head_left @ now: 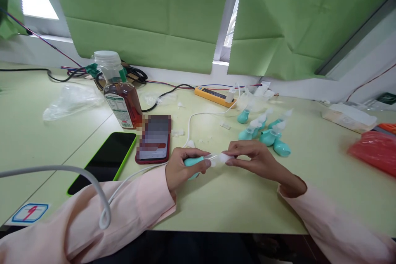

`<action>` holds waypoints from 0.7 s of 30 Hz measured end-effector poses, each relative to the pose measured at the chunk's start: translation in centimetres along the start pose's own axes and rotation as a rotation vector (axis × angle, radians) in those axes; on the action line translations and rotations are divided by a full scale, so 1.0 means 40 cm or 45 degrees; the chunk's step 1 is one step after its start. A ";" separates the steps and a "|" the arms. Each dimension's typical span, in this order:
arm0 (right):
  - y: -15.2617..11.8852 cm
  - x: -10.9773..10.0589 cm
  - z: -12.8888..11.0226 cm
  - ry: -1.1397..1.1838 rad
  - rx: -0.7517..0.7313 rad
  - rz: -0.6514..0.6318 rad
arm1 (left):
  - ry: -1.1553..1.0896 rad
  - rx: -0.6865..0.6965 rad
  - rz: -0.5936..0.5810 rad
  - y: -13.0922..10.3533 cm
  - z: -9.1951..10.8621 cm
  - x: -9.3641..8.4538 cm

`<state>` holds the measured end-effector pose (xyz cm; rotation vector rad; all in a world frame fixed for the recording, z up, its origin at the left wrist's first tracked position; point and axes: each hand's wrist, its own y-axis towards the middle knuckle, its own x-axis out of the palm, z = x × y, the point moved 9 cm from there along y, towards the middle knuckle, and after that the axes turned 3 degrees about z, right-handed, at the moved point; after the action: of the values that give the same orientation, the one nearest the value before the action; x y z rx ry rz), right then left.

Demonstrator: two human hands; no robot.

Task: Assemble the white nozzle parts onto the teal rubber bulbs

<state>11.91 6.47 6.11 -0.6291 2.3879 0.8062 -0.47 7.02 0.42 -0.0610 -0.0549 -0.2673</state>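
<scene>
My left hand [187, 167] is closed around a teal bulb [193, 161] with a clear tube end pointing right. Facing it, my right hand [250, 158] pinches a small whitish translucent piece [225, 157] between thumb and fingertips. The two parts are very close; whether they touch is hard to tell. Beyond my right hand lies a group of several teal bulbs, most with whitish tips, among them one bulb [282, 147] without a visible tip and another [243, 116] farther back.
A bottle of brown liquid [123, 105], a red-cased phone [154, 138] and a green-edged phone [108, 156] are at the left. An orange power strip [213, 97] lies at the back with a white cable. A red plastic bag [375, 152] is at the right.
</scene>
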 end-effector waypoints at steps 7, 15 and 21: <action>-0.006 -0.001 -0.041 -0.114 -0.163 -0.019 | 0.043 -0.042 -0.041 -0.003 -0.004 0.002; -0.020 0.022 -0.053 -0.337 -0.202 -0.144 | 0.092 -0.079 -0.018 -0.007 -0.019 0.005; -0.026 0.032 -0.062 -0.410 -0.237 -0.203 | 0.203 -0.037 -0.028 -0.005 -0.025 0.003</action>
<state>10.70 3.80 6.57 -0.6951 1.9630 0.9858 -0.35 6.74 -0.56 -0.0682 0.1069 -0.2946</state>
